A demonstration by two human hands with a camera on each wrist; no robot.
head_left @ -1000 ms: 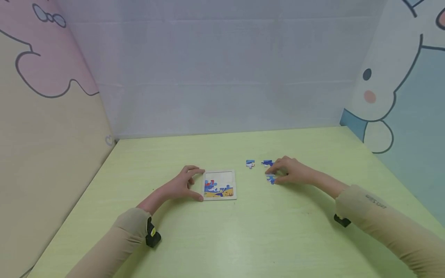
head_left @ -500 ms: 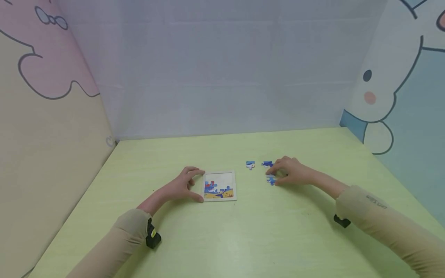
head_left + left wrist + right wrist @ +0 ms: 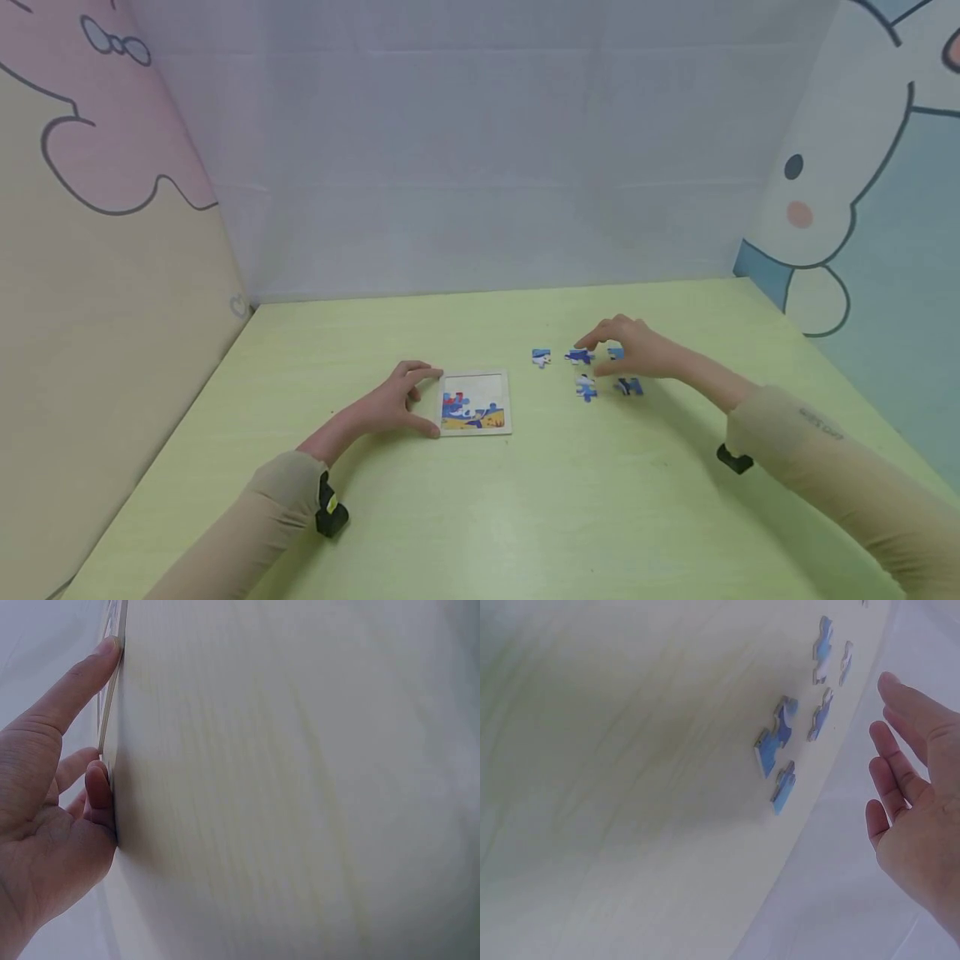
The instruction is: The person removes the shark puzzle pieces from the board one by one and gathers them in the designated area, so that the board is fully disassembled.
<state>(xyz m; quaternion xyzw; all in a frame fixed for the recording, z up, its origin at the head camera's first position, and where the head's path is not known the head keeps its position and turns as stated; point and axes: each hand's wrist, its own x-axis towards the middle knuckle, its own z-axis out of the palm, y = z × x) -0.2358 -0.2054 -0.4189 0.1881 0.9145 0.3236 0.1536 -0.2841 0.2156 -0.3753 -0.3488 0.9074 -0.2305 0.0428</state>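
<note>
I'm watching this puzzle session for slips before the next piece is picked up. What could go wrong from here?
1. The right hand hovers open over the loose puzzle pieces, which lie close together; reaching for one may nudge its neighbours.
2. The left hand only touches the puzzle tray at its edge with thumb and fingertip, so pressing a piece in could slide the tray on the green table.

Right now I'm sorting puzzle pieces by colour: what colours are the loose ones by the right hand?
Blue and white loose pieces, clearest in the head view.
</note>
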